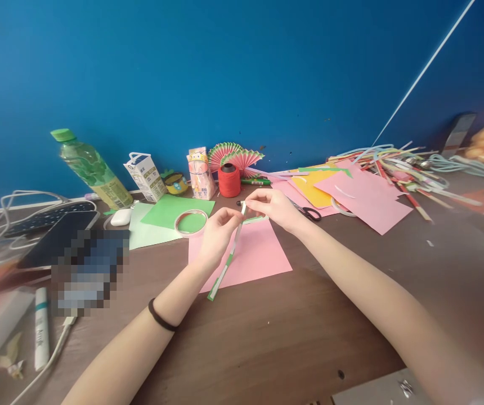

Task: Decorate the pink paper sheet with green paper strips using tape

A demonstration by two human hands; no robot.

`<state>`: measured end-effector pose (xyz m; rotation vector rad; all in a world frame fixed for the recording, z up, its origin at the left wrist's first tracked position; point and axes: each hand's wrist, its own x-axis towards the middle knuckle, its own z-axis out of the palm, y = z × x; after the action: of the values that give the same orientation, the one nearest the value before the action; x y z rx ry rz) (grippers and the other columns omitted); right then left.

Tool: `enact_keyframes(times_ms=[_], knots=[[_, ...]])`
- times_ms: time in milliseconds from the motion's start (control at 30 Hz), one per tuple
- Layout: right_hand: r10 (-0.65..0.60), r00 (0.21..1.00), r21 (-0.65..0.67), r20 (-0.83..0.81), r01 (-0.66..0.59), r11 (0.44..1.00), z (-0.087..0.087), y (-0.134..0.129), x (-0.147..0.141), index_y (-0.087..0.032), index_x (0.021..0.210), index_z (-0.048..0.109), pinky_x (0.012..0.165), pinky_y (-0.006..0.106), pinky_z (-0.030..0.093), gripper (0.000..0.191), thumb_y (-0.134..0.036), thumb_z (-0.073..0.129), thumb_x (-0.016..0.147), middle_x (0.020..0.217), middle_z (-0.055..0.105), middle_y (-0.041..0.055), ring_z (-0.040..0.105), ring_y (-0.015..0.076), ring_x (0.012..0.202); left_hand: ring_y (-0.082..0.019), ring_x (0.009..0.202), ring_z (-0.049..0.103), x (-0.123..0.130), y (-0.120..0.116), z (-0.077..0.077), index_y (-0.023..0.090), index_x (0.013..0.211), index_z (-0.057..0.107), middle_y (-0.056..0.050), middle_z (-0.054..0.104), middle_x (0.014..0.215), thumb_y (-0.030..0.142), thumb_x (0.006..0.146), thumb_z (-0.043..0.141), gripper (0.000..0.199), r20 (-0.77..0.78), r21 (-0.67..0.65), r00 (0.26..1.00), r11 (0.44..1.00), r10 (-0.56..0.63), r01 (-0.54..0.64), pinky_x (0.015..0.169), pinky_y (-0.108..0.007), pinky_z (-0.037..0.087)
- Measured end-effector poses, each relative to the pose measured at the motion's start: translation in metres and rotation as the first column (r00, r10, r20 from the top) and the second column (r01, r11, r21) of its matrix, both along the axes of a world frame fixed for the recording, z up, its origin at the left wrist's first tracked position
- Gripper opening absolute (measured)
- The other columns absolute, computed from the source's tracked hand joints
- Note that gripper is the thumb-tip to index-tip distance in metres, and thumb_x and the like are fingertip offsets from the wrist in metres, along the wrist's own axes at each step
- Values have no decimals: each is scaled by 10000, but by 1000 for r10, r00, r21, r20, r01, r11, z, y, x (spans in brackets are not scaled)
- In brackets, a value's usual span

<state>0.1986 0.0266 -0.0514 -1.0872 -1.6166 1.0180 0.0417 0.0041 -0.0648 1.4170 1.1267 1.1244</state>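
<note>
A narrow green strip (pixel 224 275) with white along its face, like double-sided tape, slants down toward me. My left hand (pixel 217 232) is closed in a pinch on its upper part. Close beside it, my right hand (pixel 274 209) pinches at the strip's top end, where a whitish piece shows between the fingertips; exactly what those fingers hold is too small to make out. Under both hands lies a pink paper sheet (pixel 263 257). A tape roll (pixel 178 226) rests left of my left hand, partly on green paper (pixel 164 212). Scissors (pixel 311 214) lie right of my right hand.
Along the blue wall stand a green-capped bottle (pixel 94 171), a drink carton (pixel 146 179), a red thread spool (pixel 229 183) and pleated paper fans (pixel 248 160). Pink sheets (pixel 372 202) and a strip pile (pixel 415 174) are at right. A phone (pixel 94 270) and marker (pixel 41 332) lie left.
</note>
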Motion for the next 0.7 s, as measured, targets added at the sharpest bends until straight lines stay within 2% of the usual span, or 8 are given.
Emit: enact_keyframes(times_ms=[200,700], knots=[[-8,1000,5,2,8,1000,1,-1,-2,-141,701,609,534,235,414,158,-299,600,705,641,594,11,516,103,578,-163,766,544,1,-1,1,167,673,590,-18,619,753,279,679,580,112,-14,-42,999,999,31,-32,753,-285,401],[20,1000,-29,-15,-21,999,-1,-2,-2,-137,712,618,533,241,401,182,-319,609,712,615,594,3,496,90,540,-151,715,527,0,0,-4,173,656,584,-2,596,719,272,673,557,104,-63,-40,997,998,51,-53,692,-274,392]])
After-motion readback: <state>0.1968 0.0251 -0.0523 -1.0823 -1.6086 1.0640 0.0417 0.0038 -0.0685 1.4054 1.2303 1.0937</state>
